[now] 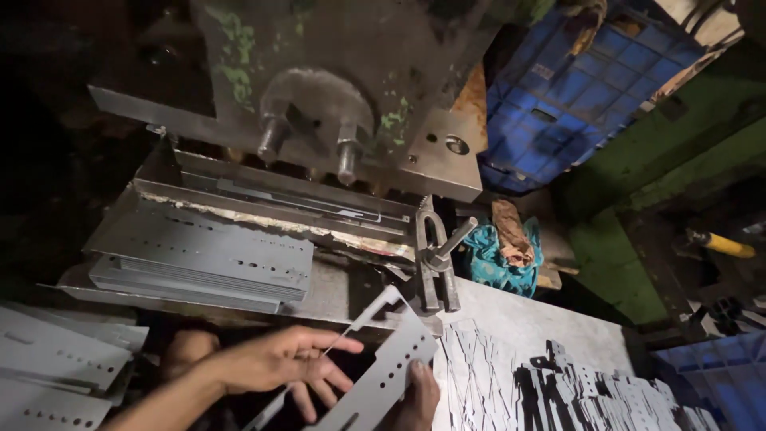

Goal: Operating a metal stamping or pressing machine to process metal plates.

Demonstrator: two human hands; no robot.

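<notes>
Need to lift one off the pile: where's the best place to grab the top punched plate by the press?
Probably the near right corner of the top plate, coming from the front. The stack lies flat and fanned, so that edge overhangs the sheets below and leaves room for fingers; the back edge sits against the press bed.

You are standing in a metal-stamping workshop, dim and grimy. The heavy press (335,96), its grey paint chipped to green, fills the top of your view. Just below it lies a stack of punched sheet-metal plates (207,255). To the lower right of the press, cut metal pieces (574,391) litter the steel bench (519,327). Right of the press leans a blue plastic crate (574,96).
</notes>
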